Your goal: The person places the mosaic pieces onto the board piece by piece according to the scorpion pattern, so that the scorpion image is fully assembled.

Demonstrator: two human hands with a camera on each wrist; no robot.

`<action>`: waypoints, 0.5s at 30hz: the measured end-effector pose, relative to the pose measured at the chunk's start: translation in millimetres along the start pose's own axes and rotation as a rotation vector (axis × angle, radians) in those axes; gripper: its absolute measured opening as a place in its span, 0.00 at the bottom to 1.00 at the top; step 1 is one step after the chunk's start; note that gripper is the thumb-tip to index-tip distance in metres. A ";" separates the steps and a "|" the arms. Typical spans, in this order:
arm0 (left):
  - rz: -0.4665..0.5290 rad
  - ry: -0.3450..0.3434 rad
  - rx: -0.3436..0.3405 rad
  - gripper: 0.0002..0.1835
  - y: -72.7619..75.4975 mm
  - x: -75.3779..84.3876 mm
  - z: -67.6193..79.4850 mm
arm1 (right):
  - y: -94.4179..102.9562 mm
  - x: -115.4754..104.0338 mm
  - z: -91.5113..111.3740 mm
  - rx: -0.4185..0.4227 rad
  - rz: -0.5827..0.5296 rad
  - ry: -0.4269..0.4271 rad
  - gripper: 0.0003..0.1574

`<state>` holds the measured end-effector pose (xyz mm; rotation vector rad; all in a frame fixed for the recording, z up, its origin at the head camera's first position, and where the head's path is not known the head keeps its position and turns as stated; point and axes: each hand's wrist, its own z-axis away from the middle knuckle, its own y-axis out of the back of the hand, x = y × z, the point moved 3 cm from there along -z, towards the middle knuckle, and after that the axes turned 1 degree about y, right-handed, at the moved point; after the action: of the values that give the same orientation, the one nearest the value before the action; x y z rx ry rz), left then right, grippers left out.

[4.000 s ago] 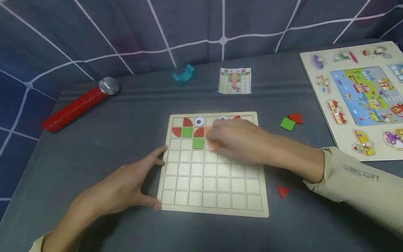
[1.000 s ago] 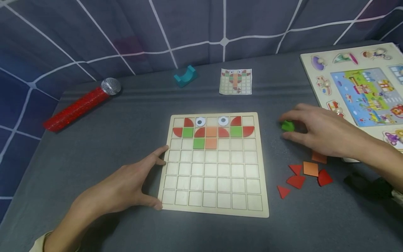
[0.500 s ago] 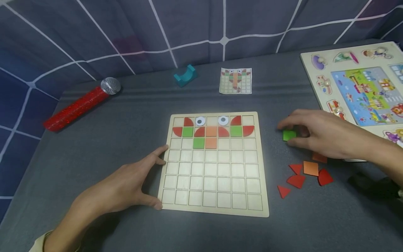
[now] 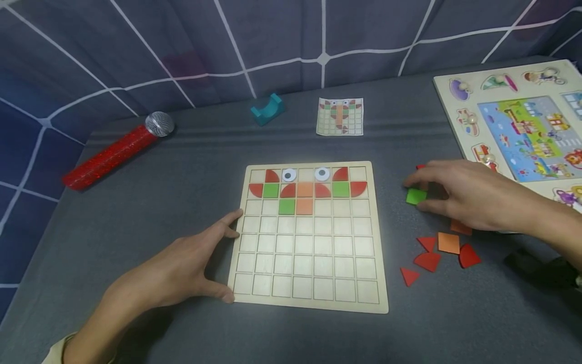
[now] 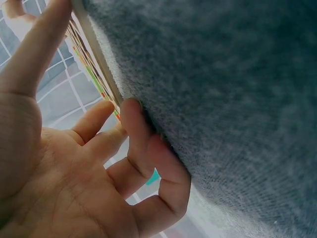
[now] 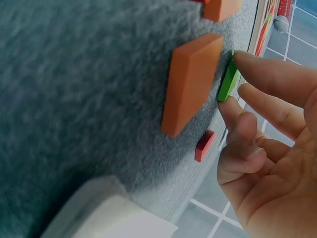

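My right hand [image 4: 468, 194] pinches a green square tile [image 4: 415, 196] between thumb and fingertips at the table, right of the wooden grid board [image 4: 313, 307]. In the right wrist view the green tile [image 6: 228, 82] stands tilted between thumb and index finger. My left hand [image 4: 168, 278] lies spread along the board's left side, thumb at its near corner and fingertips at its edge. In the board's top rows sit red quarter-circle tiles [image 4: 341, 174], two eye discs [image 4: 322, 174], green squares [image 4: 287, 207] and orange squares [image 4: 304, 206].
Near my right hand lie loose red pieces [image 4: 427, 262] and orange squares [image 4: 448, 243]. A knob puzzle [image 4: 454, 124] fills the far right. A small pattern card [image 4: 340, 121], a teal curved block [image 4: 267, 109] and a red microphone [image 4: 111, 154] lie farther back.
Four seconds ago my right hand was over the board at an orange tile; it has since moved right to the green tile, which has shifted slightly toward me. My left hand has stayed put.
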<state>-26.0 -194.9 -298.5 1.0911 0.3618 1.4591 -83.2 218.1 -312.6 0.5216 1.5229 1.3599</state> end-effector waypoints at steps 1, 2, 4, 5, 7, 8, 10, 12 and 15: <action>0.000 0.000 -0.001 0.70 -0.1 0.1 0.2 | 0.3 -1.1 0.1 0.006 0.001 0.000 0.22; 0.001 0.002 -0.001 0.70 0.0 0.1 0.2 | 0.7 -2.4 0.2 0.012 0.001 0.001 0.21; 0.001 0.000 -0.001 0.70 0.2 -0.1 0.4 | 1.7 -6.1 0.0 0.026 -0.004 0.011 0.20; 0.003 0.001 -0.002 0.70 0.2 -0.2 0.3 | 2.1 -8.1 -0.1 0.030 -0.008 0.015 0.20; 0.005 0.008 -0.003 0.70 -0.2 -0.4 0.1 | 2.9 -12.9 -0.8 0.039 -0.023 0.033 0.20; 0.007 0.010 -0.004 0.70 -0.3 -0.7 0.1 | 3.3 -15.5 -1.5 0.045 -0.031 0.045 0.20; 0.008 0.015 -0.003 0.70 -0.7 -0.8 0.0 | 3.9 -21.8 -3.1 0.052 -0.048 0.066 0.20; 0.008 0.018 -0.004 0.70 -1.2 -0.9 0.0 | 4.6 -29.1 -5.5 0.061 -0.058 0.088 0.20; 0.007 0.017 -0.002 0.70 -1.3 -0.8 0.0 | 5.7 -41.9 -10.4 0.075 -0.070 0.125 0.19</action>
<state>-25.3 -195.3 -299.8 1.0796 0.3689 1.4751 -76.3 180.0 -292.7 0.4327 1.6833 1.3058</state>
